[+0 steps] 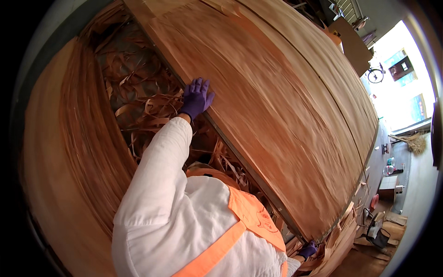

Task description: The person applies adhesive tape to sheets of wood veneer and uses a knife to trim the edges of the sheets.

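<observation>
A very wide sheet of thin reddish-brown wood [258, 101], with wrinkles along its grain, lies in front of the person, and its near edge runs slantwise from the upper left to the lower right. The left hand in a purple glove [195, 98] rests on this edge with the palm down, the fingers a little apart and not closed on anything. The right hand in a purple glove [308, 249] is at the lower right corner of the sheet; it is small and partly hidden, so I cannot tell if its fingers pinch the wood. In my judgement, the main danger is a split along the grain, because the sheet looks thin and the two hands are well apart; if one pulls more strongly than the other, the edge may tear. The wrinkles may also become folds if the palm presses while sliding. Under the left forearm, in its white cloth sleeve [157, 161], lie many curled brown wood strips [154, 106], and these could catch the feet. Near the right hand, loose pale-brown wood strips [339, 235] could snag on the corner or slip beneath it, making it lie unevenly.
</observation>
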Action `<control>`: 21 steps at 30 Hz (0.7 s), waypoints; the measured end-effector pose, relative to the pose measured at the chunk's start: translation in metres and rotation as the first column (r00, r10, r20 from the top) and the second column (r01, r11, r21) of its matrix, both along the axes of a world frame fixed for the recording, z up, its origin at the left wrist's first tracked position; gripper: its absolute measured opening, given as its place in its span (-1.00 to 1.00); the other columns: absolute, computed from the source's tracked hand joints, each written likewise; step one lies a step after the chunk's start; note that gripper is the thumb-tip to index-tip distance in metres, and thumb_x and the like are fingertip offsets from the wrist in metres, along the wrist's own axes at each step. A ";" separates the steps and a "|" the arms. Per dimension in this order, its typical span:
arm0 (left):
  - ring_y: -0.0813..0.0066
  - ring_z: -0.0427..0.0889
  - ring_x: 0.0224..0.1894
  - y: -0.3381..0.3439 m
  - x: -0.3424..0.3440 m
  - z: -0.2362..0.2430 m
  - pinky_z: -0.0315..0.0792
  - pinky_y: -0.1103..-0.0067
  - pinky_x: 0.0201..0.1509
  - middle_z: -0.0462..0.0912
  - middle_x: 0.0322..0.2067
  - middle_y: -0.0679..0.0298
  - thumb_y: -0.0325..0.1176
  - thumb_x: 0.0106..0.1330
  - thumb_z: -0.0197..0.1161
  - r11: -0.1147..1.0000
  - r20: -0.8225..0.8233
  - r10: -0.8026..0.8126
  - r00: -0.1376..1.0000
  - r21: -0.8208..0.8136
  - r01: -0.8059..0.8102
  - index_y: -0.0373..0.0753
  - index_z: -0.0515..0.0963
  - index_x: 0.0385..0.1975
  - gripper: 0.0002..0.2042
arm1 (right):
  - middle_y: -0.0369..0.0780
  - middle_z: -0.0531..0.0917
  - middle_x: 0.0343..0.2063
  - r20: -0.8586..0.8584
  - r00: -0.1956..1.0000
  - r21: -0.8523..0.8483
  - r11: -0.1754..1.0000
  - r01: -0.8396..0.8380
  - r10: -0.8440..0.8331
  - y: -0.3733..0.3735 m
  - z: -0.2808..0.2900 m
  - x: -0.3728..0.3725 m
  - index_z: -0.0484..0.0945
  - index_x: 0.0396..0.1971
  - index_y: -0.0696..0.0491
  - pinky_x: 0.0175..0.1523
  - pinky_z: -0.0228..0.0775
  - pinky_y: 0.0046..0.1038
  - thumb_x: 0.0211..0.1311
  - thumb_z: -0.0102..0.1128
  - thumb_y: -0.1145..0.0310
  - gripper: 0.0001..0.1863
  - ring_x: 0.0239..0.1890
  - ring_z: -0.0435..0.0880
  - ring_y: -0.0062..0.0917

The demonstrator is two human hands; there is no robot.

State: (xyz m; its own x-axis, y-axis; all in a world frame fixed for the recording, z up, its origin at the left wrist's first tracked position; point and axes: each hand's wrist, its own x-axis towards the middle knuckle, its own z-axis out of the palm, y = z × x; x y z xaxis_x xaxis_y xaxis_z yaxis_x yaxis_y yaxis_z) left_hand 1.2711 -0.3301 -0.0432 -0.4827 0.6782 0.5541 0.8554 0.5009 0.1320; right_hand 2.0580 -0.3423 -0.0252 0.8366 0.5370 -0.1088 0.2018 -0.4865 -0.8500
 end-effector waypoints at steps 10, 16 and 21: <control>-0.02 0.34 0.10 0.043 0.026 0.036 0.18 0.14 0.17 0.42 0.01 -0.04 -0.14 0.19 0.07 0.954 0.339 -0.145 0.930 -0.200 0.222 -0.22 0.43 -0.01 -0.58 | -0.03 0.57 -0.24 0.364 0.849 -0.009 0.913 -0.409 0.384 -0.039 -0.062 0.126 0.41 -0.09 0.27 -0.28 0.40 -0.36 0.03 0.22 0.43 -0.58 -0.39 0.52 -0.30; -0.07 0.38 0.06 -0.010 -0.016 -0.004 0.22 0.17 0.17 0.37 0.07 -0.07 -0.12 0.21 0.09 0.998 -0.107 -0.057 0.993 0.003 0.057 -0.26 0.37 0.05 -0.54 | -0.10 0.58 -0.33 0.641 0.766 -0.121 0.992 0.038 0.049 -0.008 -0.028 0.027 0.43 -0.18 0.29 -0.34 0.40 -0.37 0.04 0.20 0.39 -0.63 -0.37 0.54 -0.32; -0.01 0.43 0.02 -0.005 -0.026 -0.011 0.18 0.21 0.20 0.38 0.08 -0.07 -0.16 0.25 0.01 0.952 -0.037 -0.258 0.965 -0.179 0.248 -0.24 0.31 0.15 -0.52 | -0.30 0.44 -0.63 0.037 0.998 0.243 0.968 -0.057 0.049 -0.021 -0.034 -0.025 0.37 -0.33 0.05 -0.66 0.20 -0.54 0.19 0.05 0.45 -0.92 -0.69 0.39 -0.57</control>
